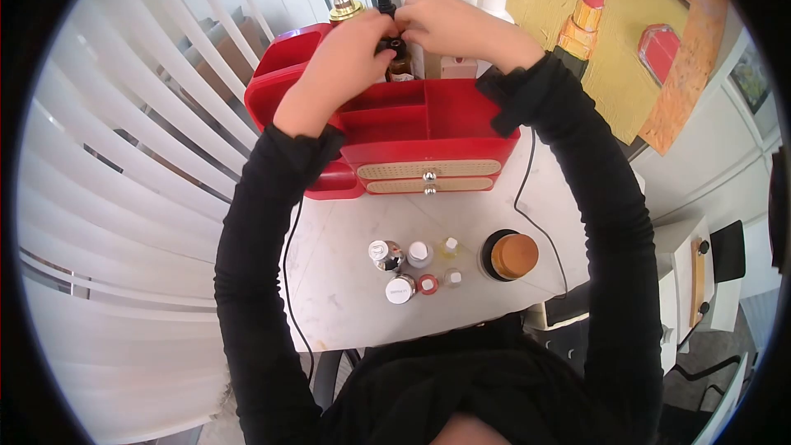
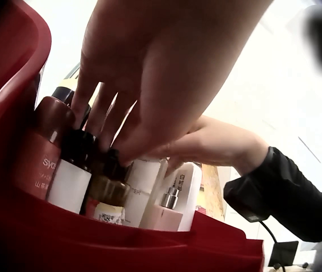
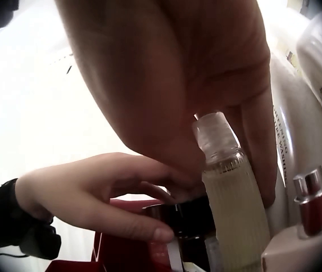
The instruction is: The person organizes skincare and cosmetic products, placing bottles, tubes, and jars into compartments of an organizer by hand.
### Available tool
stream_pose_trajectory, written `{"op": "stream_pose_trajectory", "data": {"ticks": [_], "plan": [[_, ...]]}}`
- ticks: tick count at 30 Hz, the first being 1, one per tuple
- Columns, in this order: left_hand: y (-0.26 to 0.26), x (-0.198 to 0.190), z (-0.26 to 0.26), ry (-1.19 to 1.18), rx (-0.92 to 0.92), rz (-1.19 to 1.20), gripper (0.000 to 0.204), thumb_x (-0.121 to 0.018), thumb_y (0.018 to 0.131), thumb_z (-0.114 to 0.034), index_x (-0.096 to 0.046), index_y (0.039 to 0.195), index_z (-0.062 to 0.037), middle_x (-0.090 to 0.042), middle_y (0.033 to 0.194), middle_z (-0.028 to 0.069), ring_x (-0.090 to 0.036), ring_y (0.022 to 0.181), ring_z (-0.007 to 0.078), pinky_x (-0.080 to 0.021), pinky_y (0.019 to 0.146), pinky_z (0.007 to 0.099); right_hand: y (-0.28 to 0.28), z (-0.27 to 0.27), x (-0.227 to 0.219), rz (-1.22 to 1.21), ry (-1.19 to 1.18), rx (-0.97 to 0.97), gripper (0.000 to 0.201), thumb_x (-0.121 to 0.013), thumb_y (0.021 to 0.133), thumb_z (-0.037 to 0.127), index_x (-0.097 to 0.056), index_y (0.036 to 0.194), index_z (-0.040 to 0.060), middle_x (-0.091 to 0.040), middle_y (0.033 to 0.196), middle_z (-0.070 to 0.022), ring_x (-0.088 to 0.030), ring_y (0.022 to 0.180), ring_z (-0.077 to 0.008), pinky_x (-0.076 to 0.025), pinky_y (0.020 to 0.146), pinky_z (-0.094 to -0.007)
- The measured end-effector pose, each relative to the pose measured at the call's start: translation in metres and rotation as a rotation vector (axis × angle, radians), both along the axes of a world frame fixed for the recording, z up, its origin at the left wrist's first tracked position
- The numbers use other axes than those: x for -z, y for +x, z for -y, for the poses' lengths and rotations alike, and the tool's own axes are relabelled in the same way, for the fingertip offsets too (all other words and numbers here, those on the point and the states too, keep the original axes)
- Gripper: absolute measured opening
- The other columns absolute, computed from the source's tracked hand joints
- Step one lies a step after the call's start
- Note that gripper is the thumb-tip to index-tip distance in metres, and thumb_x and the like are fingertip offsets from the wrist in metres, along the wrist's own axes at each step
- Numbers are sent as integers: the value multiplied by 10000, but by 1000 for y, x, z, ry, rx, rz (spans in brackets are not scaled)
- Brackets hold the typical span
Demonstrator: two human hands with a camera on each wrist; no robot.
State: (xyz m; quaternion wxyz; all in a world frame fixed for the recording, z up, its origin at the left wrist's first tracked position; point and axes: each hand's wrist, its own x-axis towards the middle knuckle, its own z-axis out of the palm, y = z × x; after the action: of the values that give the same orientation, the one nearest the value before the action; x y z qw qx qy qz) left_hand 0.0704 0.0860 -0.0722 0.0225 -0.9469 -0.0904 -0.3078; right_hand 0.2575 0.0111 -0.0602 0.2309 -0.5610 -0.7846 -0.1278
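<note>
Both hands reach over the back of a red organizer [image 1: 471,111], among a close row of bottles. My left hand [image 1: 344,62] has its thumb and fingers around the black top of an amber bottle [image 2: 108,192]. Beside that stand a dark bottle with a white label [image 2: 70,184] and a reddish-brown bottle [image 2: 39,161]. My right hand [image 1: 457,29] comes in from the other side, and its fingers reach down behind a clear ribbed bottle [image 3: 234,209]. Whether those fingers hold anything I cannot tell. A small pink bottle with a silver neck [image 2: 164,215] stands nearby.
On the white table [image 1: 329,288], several small bottles [image 1: 420,255] and a jar with an amber lid [image 1: 515,255] stand in front of the organizer. A black cable [image 1: 521,198] runs across at the right. Behind are a gold-collared bottle [image 1: 344,7] and a lipstick painting [image 1: 618,66].
</note>
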Motion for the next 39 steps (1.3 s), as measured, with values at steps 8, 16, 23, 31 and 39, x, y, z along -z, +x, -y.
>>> {"op": "stream_pose_trajectory", "data": {"ticks": [8, 16, 23, 31, 39], "plan": [[48, -54, -30, 233, 71, 126, 280, -592, 808, -87, -620, 1083, -39, -623, 1031, 135, -604, 984, 355, -498, 854, 425, -2, 8, 11, 39, 131, -27, 227, -599, 848, 142, -632, 1058, 62, -605, 1110, -151, -646, 950, -357, -520, 815, -447], [82, -66, -49, -11, 59, -479, 375, -634, 794, -52, -655, 1169, -53, -689, 1095, 163, -650, 971, 312, -505, 841, 374, -10, 40, 23, -101, 195, 59, 297, -609, 887, 147, -572, 1179, 105, -560, 1148, -126, -618, 958, -368, -506, 829, -446], [88, -85, -58, -46, 126, -549, 215, -670, 821, -124, -701, 969, 29, -703, 880, 159, -641, 758, 251, -511, 732, 345, -12, 39, 20, -124, 214, 35, 236, -605, 886, 144, -578, 1114, 91, -591, 1136, -115, -592, 1035, -338, -496, 858, -424], [78, -95, -64, -109, 145, -485, 172, -655, 858, -116, -681, 929, 39, -658, 753, 115, -597, 649, 182, -509, 654, 314, -16, 40, 0, -60, 242, 67, 234, -636, 789, 127, -616, 999, 26, -651, 933, -197, -652, 872, -367, -526, 760, -449], [77, -117, -101, -302, 176, -276, 197, -663, 878, -174, -701, 907, 17, -688, 770, 76, -684, 663, 148, -538, 597, 300, -16, 51, -8, -124, 80, 118, 277, -623, 826, 173, -577, 1012, -27, -644, 764, -250, -657, 747, -409, -526, 697, -458]]}}
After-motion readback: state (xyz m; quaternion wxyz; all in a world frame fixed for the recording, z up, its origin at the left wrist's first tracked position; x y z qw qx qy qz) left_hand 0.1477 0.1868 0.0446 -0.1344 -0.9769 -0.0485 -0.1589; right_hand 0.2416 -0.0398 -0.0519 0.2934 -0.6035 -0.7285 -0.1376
